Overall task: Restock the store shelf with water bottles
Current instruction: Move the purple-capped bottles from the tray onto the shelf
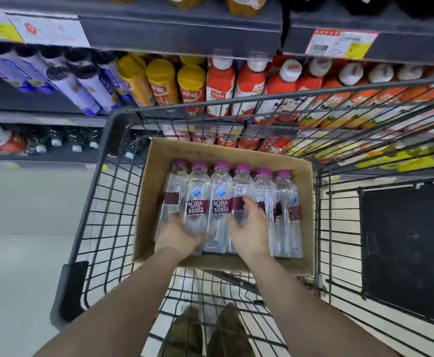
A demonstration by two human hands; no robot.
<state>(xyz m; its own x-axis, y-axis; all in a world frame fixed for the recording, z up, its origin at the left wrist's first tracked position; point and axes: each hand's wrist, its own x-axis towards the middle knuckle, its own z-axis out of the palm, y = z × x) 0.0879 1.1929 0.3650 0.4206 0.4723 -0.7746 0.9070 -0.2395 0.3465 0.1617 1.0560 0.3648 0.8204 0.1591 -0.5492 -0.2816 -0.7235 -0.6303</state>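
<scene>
Several clear water bottles [219, 202] with purple caps and maroon labels lie side by side in an open cardboard box [144, 207] inside a wire shopping cart [102, 202]. My left hand [177, 234] curls over the lower ends of the bottles at the left of the row. My right hand [249, 225] wraps round the lower part of a bottle right of the middle, fingers and thumb curled on it. Both forearms reach down into the cart from the bottom of the view.
Store shelves [180, 32] stand just beyond the cart, filled with yellow, red-and-white and blue-labelled drink bottles, with price tags on the shelf edges. A black panel [403, 248] forms the cart's right part. Pale floor lies at the left; shoes show under the cart.
</scene>
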